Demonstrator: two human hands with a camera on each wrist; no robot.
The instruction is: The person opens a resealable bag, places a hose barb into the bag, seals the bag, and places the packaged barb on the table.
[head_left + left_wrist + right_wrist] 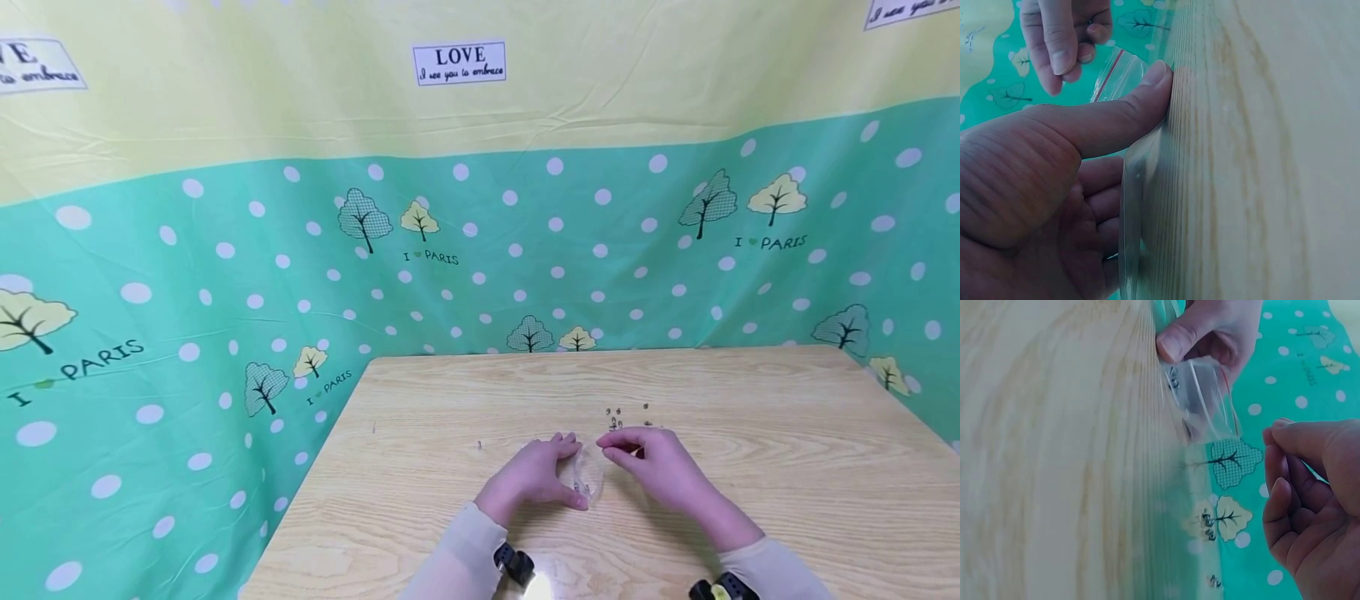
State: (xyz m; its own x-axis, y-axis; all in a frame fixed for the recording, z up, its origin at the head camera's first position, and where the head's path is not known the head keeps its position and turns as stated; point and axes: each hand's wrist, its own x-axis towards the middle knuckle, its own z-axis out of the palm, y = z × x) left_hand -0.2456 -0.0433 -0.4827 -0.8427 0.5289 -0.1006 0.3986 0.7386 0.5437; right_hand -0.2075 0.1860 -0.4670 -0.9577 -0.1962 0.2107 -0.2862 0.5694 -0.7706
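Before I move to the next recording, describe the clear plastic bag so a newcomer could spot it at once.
On the light wooden table, find the person's two hands; the clear plastic bag lies between them. The left hand holds it, near the right hand's fingertips. Unlike the tiny dark pieces beyond it, it is see-through, with a red line near one edge.

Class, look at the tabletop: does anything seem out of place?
Yes, perhaps: one tiny piece lies on the wooden tabletop to the left of the left hand, apart from the cluster of small dark parts beyond the right hand. That separation makes it look stray, though it is too small to identify.
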